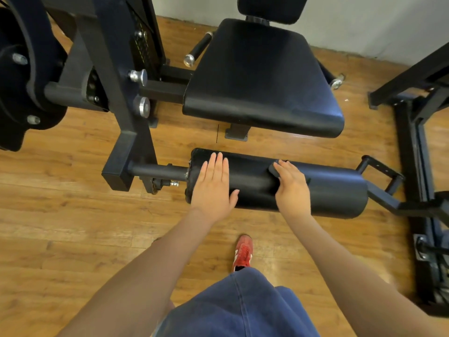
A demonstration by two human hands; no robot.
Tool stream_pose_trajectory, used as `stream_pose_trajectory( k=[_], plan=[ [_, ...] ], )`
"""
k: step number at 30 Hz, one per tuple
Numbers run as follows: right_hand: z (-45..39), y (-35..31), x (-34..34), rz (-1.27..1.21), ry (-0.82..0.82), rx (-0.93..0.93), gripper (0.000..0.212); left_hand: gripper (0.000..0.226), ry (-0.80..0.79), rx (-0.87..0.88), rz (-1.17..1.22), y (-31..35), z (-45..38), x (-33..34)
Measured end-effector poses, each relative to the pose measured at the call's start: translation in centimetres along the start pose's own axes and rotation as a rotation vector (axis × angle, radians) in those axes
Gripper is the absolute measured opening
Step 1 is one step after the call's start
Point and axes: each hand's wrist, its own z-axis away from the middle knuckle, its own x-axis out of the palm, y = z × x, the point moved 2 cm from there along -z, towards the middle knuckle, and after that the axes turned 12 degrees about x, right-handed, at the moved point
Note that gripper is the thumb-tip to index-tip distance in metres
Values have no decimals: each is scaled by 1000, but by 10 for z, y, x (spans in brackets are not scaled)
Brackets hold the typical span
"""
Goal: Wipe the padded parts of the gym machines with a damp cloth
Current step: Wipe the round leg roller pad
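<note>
A dark cloth [277, 171] is pressed against the top of the black roller pad [332, 190] by the right hand [292, 188], whose fingers are curled over it; only a small edge of cloth is seen beyond the fingertips and beside the knuckles. The left hand [213, 184] is laid flat on the pad's left end, fingers straight and together, nothing grasped.

The roller pad lies low, just in front of the seat [262, 79] and is carried on a steel bar [155, 171] from the frame [126, 132] at the left.

The cloth is judged light, limp and easily bunched — it is best kept gathered under the palm and fingers so that no loose corner is dragged. The pad is probably foam beneath a smooth vinyl skin: it may yield a little under pressure and may turn on its bar, so steadying it with the flat left hand seems sensible. When damp, the surface could become slippery.

The pad is a fat cylinder with a faint sheen and a scuffed left rim; the seat is a broad, glossy wedge with rounded edges. The frame is matte black square tube, the floor [73, 215] warm wood-grain plank.
</note>
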Motion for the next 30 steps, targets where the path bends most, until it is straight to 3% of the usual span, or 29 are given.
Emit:
stream_pose_trajectory(
  k=[12,18,22,30],
  plan=[
    [35,-3,12,3,41,-7,60,89,89,41,28,4,22,24],
    [13,-72,26,130,-75,-275,62,92,117,44,-30,1,21,28],
    [8,-34,21,161,-103,-335,55,92,78,27,-38,4,21,23],
    [-13,113,-37,90,73,191,47,93,16,-13,-33,12,21,18]
  ],
)
